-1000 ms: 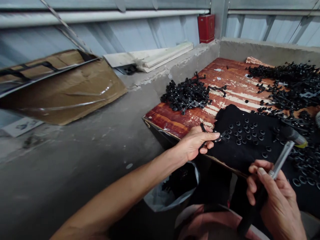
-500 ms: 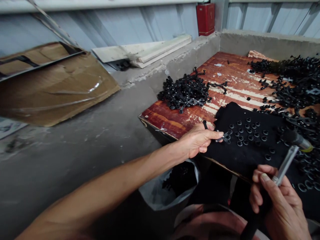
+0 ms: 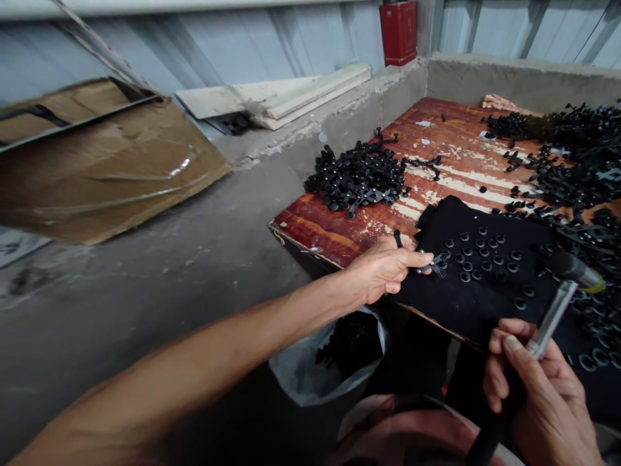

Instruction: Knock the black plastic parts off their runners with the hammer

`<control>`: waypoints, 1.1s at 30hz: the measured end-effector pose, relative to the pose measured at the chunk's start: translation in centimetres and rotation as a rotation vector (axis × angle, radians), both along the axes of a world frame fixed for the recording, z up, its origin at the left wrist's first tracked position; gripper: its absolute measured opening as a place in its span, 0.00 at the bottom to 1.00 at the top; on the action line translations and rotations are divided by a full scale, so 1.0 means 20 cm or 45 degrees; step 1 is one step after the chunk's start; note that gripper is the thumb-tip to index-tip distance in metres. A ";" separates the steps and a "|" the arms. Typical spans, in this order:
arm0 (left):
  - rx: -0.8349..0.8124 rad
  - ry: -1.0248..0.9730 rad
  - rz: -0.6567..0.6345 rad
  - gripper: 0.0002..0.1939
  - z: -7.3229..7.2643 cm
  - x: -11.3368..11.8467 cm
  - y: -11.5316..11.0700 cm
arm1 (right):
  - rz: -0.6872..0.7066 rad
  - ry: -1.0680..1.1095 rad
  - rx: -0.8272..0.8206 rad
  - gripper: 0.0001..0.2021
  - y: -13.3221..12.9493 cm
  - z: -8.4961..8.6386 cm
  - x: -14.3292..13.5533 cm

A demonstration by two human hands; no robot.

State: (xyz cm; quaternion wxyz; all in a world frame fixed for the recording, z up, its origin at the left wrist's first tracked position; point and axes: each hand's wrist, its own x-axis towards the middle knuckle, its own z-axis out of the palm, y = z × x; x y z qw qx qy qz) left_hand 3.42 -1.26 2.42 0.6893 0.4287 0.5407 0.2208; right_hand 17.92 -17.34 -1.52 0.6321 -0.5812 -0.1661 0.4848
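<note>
My left hand [image 3: 385, 268] pinches a small black jointed plastic part with silver rivets [image 3: 433, 264] between thumb and fingers. One black arm of it sticks up behind the knuckles. It is at the left edge of a folded black cloth [image 3: 456, 304], beside small round black ring-like pieces [image 3: 485, 266] spread over the cloth. My right hand [image 3: 538, 382] is wrapped round a hammer [image 3: 553, 320] with a metal shaft and dark grip. The hammer's black head, with a yellow band, is over the right part of the cloth.
A heap of black jointed parts [image 3: 359, 178] lies on the worn reddish board [image 3: 310, 226]; larger piles [image 3: 572, 149] cover its right side. Below the board's edge stands a white-lined container [image 3: 301, 382] with black parts. A cardboard box [image 3: 111, 168] and pale planks [image 3: 315, 94] are at left.
Almost nothing differs. The view has shifted very slightly, and both hands keep the same hold on the jointed part and the hammer.
</note>
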 end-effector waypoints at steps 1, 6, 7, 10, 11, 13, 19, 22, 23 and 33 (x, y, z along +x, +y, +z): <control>0.004 -0.005 0.003 0.12 0.00 0.00 0.00 | 0.004 -0.018 0.014 0.12 0.00 -0.01 0.00; 0.006 -0.020 -0.011 0.15 0.01 0.01 -0.01 | 0.002 0.000 0.017 0.11 0.00 0.00 0.00; 0.005 -0.016 -0.015 0.15 0.01 0.01 -0.01 | -0.003 0.008 0.008 0.10 0.00 0.00 0.00; 0.006 -0.004 -0.022 0.15 0.01 0.01 -0.01 | 0.003 -0.004 0.032 0.10 0.00 0.00 0.00; 0.008 -0.003 -0.026 0.15 0.01 0.01 -0.01 | 0.006 -0.008 0.041 0.10 0.00 0.00 0.00; 0.013 -0.010 -0.033 0.14 0.01 0.01 -0.01 | 0.017 -0.012 0.055 0.10 0.00 -0.01 0.00; 0.020 -0.018 -0.037 0.13 0.00 0.01 -0.01 | 0.020 -0.030 0.069 0.10 0.00 -0.02 0.01; 0.001 -0.032 -0.034 0.13 0.00 0.01 0.00 | 0.037 -0.027 0.084 0.10 0.00 -0.04 0.02; -0.008 -0.036 -0.035 0.13 0.00 0.01 0.00 | 0.038 -0.021 0.085 0.10 0.00 -0.04 0.02; -0.028 -0.039 -0.046 0.14 0.00 0.01 0.00 | 0.001 0.024 0.029 0.08 0.00 0.03 -0.03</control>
